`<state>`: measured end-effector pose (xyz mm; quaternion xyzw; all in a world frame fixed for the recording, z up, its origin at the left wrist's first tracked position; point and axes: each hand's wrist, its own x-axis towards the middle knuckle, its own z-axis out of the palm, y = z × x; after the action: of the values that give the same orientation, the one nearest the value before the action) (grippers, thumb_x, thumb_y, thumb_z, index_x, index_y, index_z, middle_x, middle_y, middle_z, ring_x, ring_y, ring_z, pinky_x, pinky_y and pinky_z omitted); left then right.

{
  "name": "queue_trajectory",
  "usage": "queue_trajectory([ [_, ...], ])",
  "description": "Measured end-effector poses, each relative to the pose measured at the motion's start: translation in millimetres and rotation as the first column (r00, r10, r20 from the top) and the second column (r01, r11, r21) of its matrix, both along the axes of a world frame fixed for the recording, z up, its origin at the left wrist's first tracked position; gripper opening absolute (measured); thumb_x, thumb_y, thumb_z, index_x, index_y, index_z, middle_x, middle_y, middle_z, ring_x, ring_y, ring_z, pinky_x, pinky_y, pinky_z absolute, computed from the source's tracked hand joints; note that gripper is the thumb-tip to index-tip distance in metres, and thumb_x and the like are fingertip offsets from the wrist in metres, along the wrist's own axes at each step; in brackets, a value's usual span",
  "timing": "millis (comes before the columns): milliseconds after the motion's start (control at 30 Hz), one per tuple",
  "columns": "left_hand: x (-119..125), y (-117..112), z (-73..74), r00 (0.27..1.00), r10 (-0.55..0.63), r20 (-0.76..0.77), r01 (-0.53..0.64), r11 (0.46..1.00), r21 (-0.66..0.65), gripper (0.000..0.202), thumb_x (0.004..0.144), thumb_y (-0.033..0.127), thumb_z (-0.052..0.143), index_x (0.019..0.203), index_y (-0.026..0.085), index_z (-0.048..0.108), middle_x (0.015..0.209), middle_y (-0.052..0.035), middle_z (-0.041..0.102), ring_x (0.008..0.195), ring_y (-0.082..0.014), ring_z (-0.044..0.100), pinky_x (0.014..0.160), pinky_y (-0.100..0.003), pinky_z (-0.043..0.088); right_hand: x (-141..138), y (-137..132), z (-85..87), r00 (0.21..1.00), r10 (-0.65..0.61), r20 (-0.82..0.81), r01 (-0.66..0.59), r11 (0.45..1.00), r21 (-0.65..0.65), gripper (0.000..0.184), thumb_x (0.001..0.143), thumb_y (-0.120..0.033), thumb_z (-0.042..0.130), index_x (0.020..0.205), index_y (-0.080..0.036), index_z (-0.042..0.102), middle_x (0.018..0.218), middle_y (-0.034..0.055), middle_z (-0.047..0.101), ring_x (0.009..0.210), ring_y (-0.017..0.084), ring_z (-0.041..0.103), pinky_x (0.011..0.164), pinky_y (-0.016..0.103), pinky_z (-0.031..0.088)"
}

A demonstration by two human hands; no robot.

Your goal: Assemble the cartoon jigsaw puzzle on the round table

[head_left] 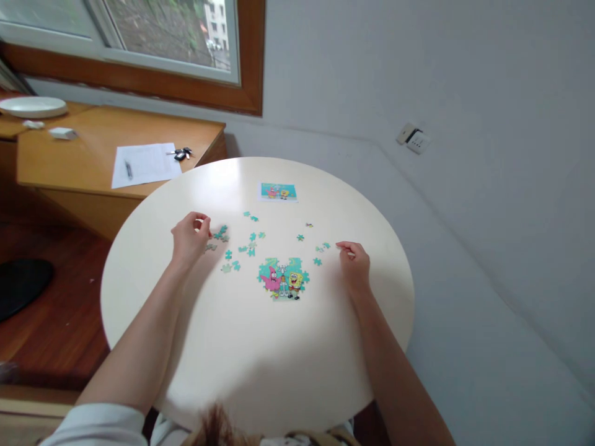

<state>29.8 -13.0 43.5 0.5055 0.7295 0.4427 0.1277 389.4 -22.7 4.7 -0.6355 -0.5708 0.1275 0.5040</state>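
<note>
A partly joined jigsaw puzzle (282, 280) lies on the round white table (279, 353); it shows a pink starfish, a yellow square figure and a third figure between them on turquoise. My left hand (190, 238) is left of it, thumb and fingers drawn together beside a cluster of loose puzzle pieces (222, 234). Whatever is between those fingertips is too small to make out. On the other side, my right hand (356, 263) rests with fingers bent and index finger reaching left, close to a few loose pieces (320, 249). Nothing shows in it.
Beyond the puzzle lies a small reference picture card (277, 192). More loose pieces (252, 236) are scattered between card and puzzle. A wooden desk (93, 148) adjoins at the left, bearing paper (146, 164), keys (181, 153) and a white dish (32, 106). A wall (465, 204) stands at right.
</note>
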Motion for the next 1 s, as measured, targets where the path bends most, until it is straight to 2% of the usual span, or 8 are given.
queue_trajectory([
  [167,-1.8,1.0,-1.0,0.998,0.018,-0.052,-0.016,0.999,0.04,0.013,0.072,0.033,0.056,0.078,0.023,0.057,0.062,0.0022,0.061,0.064,-0.0178,0.061,0.072,-0.031,0.046,-1.1,0.1,1.7,1.0,0.01,-0.027,-0.011,0.999,-0.03,0.026,0.065,-0.02,0.041,0.075,-0.017,0.065,0.081,0.0072,0.064,0.069,0.017,0.056,0.059,0.029,0.047],
  [500,0.0,0.9,-1.0,1.0,0.008,-0.022,-0.007,0.999,0.042,0.013,0.068,0.03,0.058,0.079,0.022,0.057,0.069,0.0012,0.061,0.07,-0.0178,0.062,0.074,-0.03,0.047,-5.6,-1.3,-2.0,0.997,0.074,-0.024,-0.075,0.996,-0.038,0.025,0.066,-0.018,0.042,0.075,-0.018,0.065,0.083,0.0068,0.065,0.073,0.018,0.058,0.061,0.029,0.047],
  [800,-1.1,1.1,-4.2,0.999,-0.029,-0.019,0.03,0.998,0.058,0.013,0.067,0.027,0.058,0.079,0.022,0.057,0.071,0.0004,0.062,0.071,-0.0177,0.063,0.077,-0.031,0.047,-5.0,-7.0,1.2,0.957,0.198,0.21,-0.192,0.98,-0.049,0.025,0.07,-0.016,0.043,0.076,-0.019,0.067,0.079,0.0059,0.063,0.068,0.017,0.056,0.065,0.032,0.047],
  [1000,-3.2,2.6,-8.0,0.999,-0.033,-0.037,0.035,0.998,0.051,0.013,0.067,0.027,0.057,0.079,0.023,0.057,0.071,0.0004,0.063,0.071,-0.0182,0.063,0.078,-0.032,0.047,-3.1,-10.0,1.6,0.929,0.275,0.248,-0.268,0.961,-0.063,0.019,0.073,-0.022,0.05,0.08,-0.02,0.067,0.079,0.0052,0.063,0.067,0.017,0.055,0.068,0.033,0.048],
])
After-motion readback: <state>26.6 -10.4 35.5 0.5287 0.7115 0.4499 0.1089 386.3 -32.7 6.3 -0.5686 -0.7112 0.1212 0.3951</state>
